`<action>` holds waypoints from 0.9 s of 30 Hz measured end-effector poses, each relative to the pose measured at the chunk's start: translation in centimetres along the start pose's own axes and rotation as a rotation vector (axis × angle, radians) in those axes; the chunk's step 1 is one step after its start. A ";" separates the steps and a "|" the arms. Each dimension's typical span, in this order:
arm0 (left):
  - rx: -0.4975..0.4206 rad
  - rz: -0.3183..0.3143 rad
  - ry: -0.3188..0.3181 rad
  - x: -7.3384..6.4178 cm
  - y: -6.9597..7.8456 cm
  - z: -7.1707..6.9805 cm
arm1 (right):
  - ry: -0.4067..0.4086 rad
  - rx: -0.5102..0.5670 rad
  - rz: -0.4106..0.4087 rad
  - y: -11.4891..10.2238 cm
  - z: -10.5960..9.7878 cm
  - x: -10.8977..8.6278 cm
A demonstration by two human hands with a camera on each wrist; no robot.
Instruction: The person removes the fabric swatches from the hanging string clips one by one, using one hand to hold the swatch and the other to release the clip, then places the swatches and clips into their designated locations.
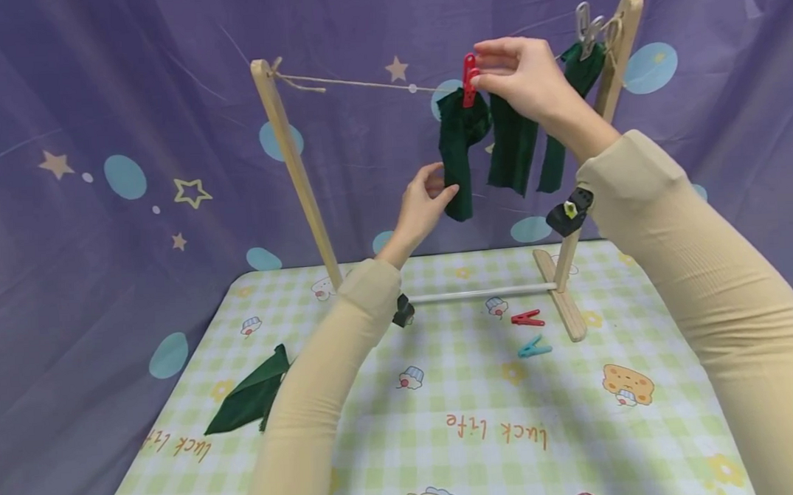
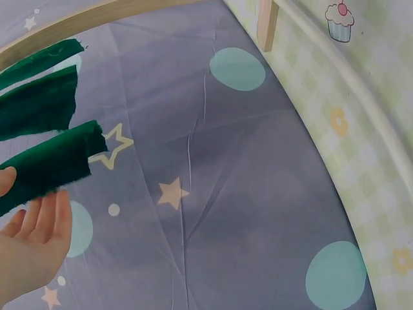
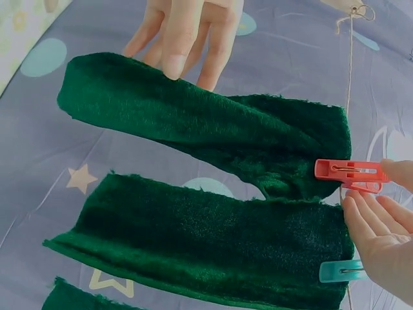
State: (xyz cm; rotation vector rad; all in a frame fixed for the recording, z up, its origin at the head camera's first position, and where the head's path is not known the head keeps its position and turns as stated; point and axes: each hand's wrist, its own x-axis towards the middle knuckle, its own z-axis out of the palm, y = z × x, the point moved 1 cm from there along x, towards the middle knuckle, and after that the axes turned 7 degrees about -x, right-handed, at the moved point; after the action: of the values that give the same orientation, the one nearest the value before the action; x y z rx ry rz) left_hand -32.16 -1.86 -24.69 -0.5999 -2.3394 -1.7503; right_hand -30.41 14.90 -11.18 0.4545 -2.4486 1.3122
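A red clothespin (image 1: 470, 80) clips a bunched green cloth (image 1: 457, 160) to a string line (image 1: 369, 82). My right hand (image 1: 525, 79) pinches the clothespin's upper end between thumb and fingers. Lower down, my left hand (image 1: 423, 208) lightly holds the cloth's left edge, thumb in front and fingers behind. Beside it hangs a second green cloth (image 1: 515, 146), partly covered by my right hand; a teal clothespin (image 3: 340, 271) holds it in the right wrist view. Farther right, grey clothespins (image 1: 589, 32) grip a third green cloth (image 1: 583, 69).
Two wooden posts (image 1: 298, 170) carry the line, joined low down by a white rod (image 1: 481, 293). On the checked tablecloth (image 1: 446, 474) lie a red clothespin (image 1: 528, 318), a blue clothespin (image 1: 534, 347) and, at left, a folded green cloth (image 1: 253, 392). A purple curtain (image 1: 71, 254) hangs behind.
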 end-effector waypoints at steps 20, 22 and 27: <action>-0.124 0.062 0.142 -0.5 0.5 -0.3 | 0.037 -0.009 -0.020 -0.1 0.0 -0.5; -0.134 0.075 0.152 -0.6 0.5 -0.5 | 0.042 -0.010 -0.022 0.0 0.0 -0.5; -0.133 0.077 0.156 -0.7 0.4 -0.8 | 0.068 -0.002 -0.029 0.1 -0.1 -0.6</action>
State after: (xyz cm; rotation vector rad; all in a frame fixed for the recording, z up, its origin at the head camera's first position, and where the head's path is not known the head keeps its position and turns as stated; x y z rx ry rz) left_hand -31.40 -2.64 -24.36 -0.5442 -2.0831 -1.8563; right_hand -29.91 15.15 -11.42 0.4357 -2.3788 1.2915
